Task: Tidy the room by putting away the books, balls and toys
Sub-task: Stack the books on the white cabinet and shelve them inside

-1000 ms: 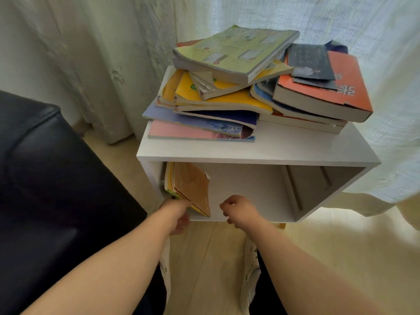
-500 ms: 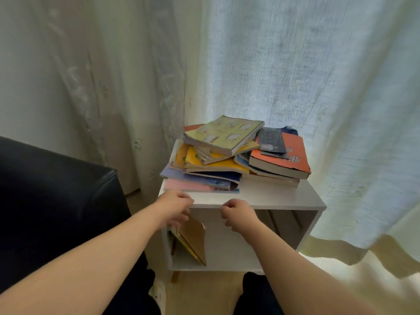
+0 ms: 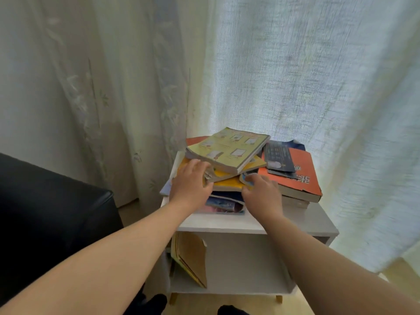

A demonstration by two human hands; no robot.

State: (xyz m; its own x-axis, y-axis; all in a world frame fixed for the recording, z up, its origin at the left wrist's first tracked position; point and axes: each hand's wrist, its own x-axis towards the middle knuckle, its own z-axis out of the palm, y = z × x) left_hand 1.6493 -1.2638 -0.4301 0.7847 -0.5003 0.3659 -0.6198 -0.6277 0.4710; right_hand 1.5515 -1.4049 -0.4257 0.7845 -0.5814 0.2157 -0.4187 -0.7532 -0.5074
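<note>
Paper books (image 3: 227, 153) lie in a messy pile on the white bench (image 3: 216, 223) — soft covers that look bendy and slippy, heavy all together, so I think a few are best held from under, at 9 and 3 o'clock. The left hand (image 3: 192, 181) rests on the pile at 9 o'clock and the right hand (image 3: 261, 193) touches a curled corner at 5 o'clock; I cannot tell if either has hold. The shelf (image 3: 250, 258) below holds one brown book (image 3: 192, 255), leaning at 9 o'clock.
</note>
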